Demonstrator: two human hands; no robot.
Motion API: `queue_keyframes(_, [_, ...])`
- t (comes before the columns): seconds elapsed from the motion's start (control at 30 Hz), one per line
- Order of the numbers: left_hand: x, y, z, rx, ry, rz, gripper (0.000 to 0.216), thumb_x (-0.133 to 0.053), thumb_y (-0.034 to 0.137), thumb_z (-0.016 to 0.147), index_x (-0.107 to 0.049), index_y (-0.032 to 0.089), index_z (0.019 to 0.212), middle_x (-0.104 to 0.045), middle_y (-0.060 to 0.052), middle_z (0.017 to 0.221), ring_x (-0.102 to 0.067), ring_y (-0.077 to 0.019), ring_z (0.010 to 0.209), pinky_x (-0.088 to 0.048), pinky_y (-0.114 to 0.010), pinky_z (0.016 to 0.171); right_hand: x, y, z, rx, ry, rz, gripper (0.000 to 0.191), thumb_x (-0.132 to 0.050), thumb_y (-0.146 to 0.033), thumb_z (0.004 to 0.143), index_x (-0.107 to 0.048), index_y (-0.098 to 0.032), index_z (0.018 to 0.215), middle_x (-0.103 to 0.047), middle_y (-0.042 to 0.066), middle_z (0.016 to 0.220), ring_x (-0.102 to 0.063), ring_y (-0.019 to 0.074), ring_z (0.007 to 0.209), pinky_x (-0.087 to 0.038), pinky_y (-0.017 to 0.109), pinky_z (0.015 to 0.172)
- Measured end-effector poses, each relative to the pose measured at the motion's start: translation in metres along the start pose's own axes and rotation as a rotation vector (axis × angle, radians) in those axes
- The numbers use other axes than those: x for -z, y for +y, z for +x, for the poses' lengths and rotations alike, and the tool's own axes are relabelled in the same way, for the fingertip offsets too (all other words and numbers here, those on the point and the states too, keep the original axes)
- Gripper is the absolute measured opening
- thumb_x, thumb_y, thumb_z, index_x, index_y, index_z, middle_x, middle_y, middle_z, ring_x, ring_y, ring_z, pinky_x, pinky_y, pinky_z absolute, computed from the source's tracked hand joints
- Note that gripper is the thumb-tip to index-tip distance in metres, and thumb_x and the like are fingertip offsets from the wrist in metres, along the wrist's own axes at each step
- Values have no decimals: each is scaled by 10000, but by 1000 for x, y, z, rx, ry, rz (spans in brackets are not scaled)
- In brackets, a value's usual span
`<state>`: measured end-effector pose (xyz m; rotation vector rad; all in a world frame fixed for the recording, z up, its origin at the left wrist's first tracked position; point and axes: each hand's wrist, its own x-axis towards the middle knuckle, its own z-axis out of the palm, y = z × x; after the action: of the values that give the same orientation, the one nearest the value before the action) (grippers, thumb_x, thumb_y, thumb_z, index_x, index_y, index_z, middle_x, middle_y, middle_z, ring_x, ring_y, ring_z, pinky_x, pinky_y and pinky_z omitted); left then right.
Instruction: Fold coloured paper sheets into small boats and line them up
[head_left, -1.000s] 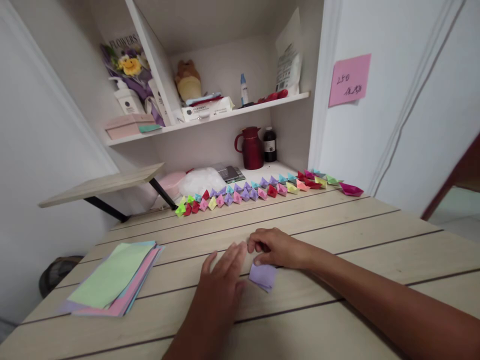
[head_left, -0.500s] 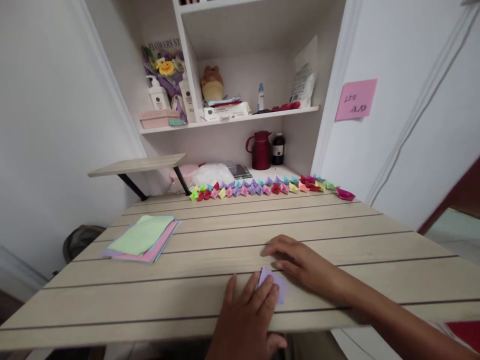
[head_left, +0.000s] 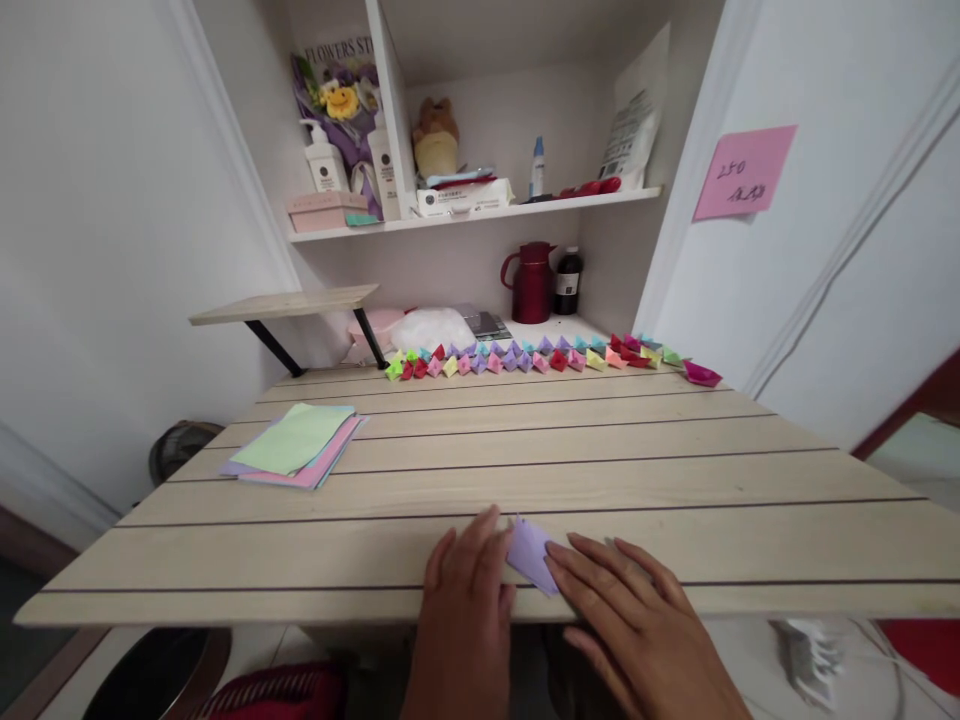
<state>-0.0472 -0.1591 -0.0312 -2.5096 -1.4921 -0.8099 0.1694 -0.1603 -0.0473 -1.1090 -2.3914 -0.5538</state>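
Observation:
A small folded piece of purple paper (head_left: 529,552) lies flat near the front edge of the table. Just left of it is my left hand (head_left: 466,600), fingers stretched forward, with the fingertips beside or touching its left edge. My right hand (head_left: 634,615) lies flat on the other side, its fingers spread and the index fingertip over the paper's right edge. Neither hand grips anything.
A stack of coloured paper sheets (head_left: 296,443) sits on the left of the slatted table (head_left: 420,455). Rows of small folded paper boats (head_left: 512,360) line the back edge. A raised wooden stand (head_left: 292,304) is at back left, and a dark red jug (head_left: 532,284) stands behind.
My right hand has come down and nearer to rest at the paper's right edge. My left hand has slid off the paper to its left side. The view has tilted slightly.

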Motion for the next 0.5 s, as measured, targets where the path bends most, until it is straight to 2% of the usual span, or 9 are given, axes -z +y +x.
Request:
queue_keyframes(0.1, [4, 0, 0, 43, 134, 58, 461, -424, 100, 884, -457, 209, 1332, -463, -112, 1436, -438, -226, 1312, -431, -463, 1010, 2, -3, -2, -28, -6, 20, 494, -584, -325, 869, -487, -274, 1350, -551, -11, 1375, -535, 235, 1204, -374, 413, 962])
queue_keyframes(0.17, [6, 1, 2, -6, 176, 100, 478, -439, 96, 885, -467, 251, 1336, -481, -76, 1428, -402, -238, 1339, -354, -487, 1061, 1, -5, -3, -46, -10, 30, 496, -583, -305, 865, -486, -274, 1351, -541, -9, 1386, -529, 236, 1212, -375, 409, 960])
queue_keyframes(0.3, [2, 2, 4, -104, 94, 107, 468, -469, 94, 869, -531, 307, 1282, -605, 1, 1310, -480, -235, 1278, -159, -532, 1144, -2, -8, -5, -80, -19, 69, 513, -574, -268, 863, -468, -280, 1364, -541, 7, 1385, -515, 245, 1231, -378, 415, 963])
queue_keyframes(0.37, [-2, 1, 3, -90, 52, 73, 420, -470, 116, 876, -561, 298, 1244, -640, 4, 1261, -538, -232, 1219, -155, -550, 1144, 0, -7, -7, -78, -27, 99, 489, -566, -258, 868, -482, -296, 1349, -544, 0, 1382, -504, 246, 1243, -380, 412, 967])
queue_keyframes(0.5, [-4, 0, 4, -54, -6, 2, 356, -466, 159, 895, -593, 310, 1192, -663, 10, 1223, -572, -252, 1176, -238, -616, 1100, 8, -5, -11, -94, -57, 245, 436, -525, -234, 897, -494, -306, 1327, -592, 3, 1323, -522, 225, 1215, -421, 379, 938])
